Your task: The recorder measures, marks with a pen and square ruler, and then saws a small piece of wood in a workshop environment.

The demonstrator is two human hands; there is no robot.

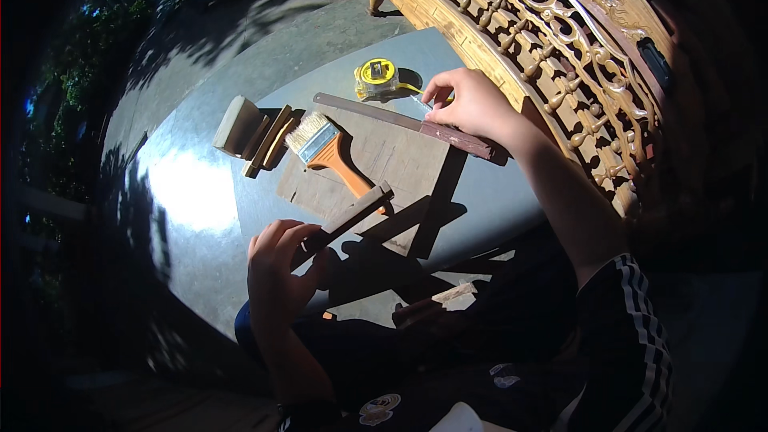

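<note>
My left hand (284, 268) grips a dark wooden bar (356, 212) that angles up to the right over a plywood board (400, 172). My right hand (464, 112) has its fingers pinched on a small pale thing I cannot make out, beside a yellow tape measure (376, 76) and its strap. Below my right fingers lies a reddish wooden handle (472, 144), with a long flat metal blade (352, 108) running left from it. A wide orange-handled paintbrush (336, 160) lies on the board. Left of it are short wooden strips (272, 136) and a grey block (236, 124).
These things rest on a grey tabletop (496, 200). Along the right stands carved wooden furniture (552, 56) with turned spindles. Concrete ground (192, 56) with leafy shadows lies beyond. My dark-clothed legs (520, 312) are below the table's near edge.
</note>
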